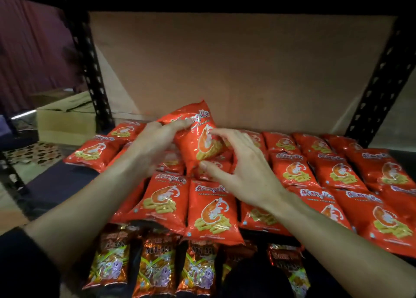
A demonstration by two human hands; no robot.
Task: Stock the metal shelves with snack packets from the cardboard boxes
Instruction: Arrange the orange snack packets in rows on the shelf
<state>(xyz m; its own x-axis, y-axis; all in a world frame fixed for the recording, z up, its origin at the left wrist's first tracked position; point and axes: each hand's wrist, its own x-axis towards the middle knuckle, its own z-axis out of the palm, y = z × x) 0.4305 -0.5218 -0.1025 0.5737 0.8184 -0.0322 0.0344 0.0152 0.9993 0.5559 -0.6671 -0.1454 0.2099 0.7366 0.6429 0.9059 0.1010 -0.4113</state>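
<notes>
Loosely, both hands (155, 145) (246, 174) round red packet (198, 143)

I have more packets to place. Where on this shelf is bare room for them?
Bare shelf shows at the left front, between the left upright and the red packets. A small dark patch lies by the right upright. The middle and right are crowded.

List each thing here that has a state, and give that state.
raised packet, sealed, tilted, held above the rows.
left hand, holds the packet's upper left.
right hand, pinches its lower right.
red packets, sealed, lying in overlapping rows.
dark packets, sealed, lying in a front row.
cardboard box, flaps seem open.
</notes>
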